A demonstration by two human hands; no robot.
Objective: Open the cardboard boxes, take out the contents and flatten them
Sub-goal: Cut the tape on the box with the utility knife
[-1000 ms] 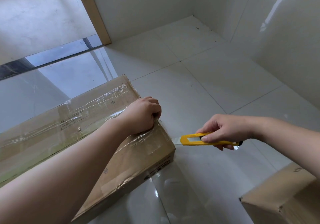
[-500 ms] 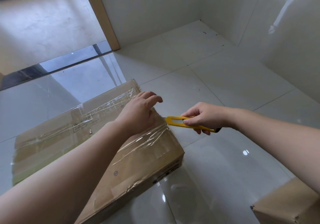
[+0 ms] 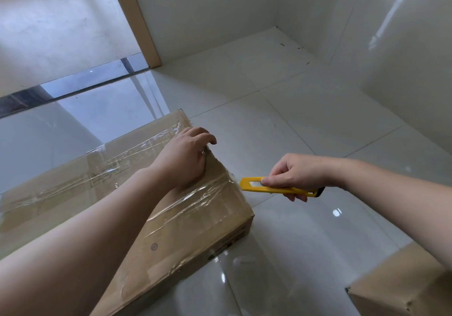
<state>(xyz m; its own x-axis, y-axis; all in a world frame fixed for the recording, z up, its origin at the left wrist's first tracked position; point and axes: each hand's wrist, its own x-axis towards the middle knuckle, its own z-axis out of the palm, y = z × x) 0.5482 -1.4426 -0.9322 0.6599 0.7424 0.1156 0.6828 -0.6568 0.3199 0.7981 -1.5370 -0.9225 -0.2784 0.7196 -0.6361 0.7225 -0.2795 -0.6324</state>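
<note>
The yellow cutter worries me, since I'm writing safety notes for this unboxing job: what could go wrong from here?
1. The left hand rests on the taped box right by the edge where the yellow cutter points; a slip could reach its fingers.
2. The tape is wrinkled and layered, so the blade may snag, then jerk.
3. A deep cut could damage contents, which are hidden.

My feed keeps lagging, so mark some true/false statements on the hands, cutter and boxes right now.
1. The right hand holds a yellow utility knife. True.
2. The left hand rests on the taped cardboard box. True.
3. The box's top flaps stand open. False: they lie closed under clear tape.
4. The knife's tip points away from the box. False: it points at the box's taped edge.
5. A second cardboard box sits at lower right. True.
</note>
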